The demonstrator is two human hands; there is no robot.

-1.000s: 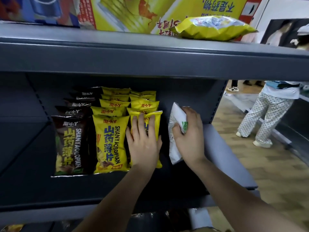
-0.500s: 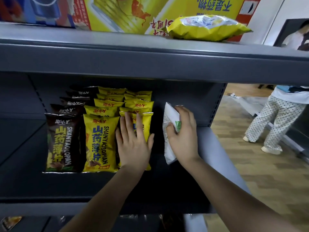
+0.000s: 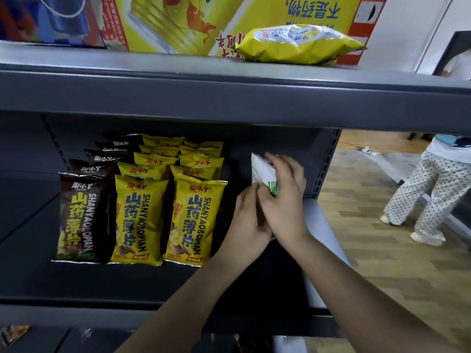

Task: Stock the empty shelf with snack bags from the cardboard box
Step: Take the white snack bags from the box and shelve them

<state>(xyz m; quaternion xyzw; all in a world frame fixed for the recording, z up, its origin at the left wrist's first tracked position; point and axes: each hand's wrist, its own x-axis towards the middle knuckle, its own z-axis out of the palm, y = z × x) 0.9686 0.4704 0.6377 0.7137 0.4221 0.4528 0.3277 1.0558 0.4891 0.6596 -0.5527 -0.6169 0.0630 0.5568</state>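
A single head-worn camera looks forward and slightly down, close to the dark shelf (image 3: 38, 250), with both forearms reaching in from the bottom edge.

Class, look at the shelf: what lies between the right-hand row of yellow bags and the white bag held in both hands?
In the head view, only a bare strip of dark shelf separates the yellow bags from the white bag.
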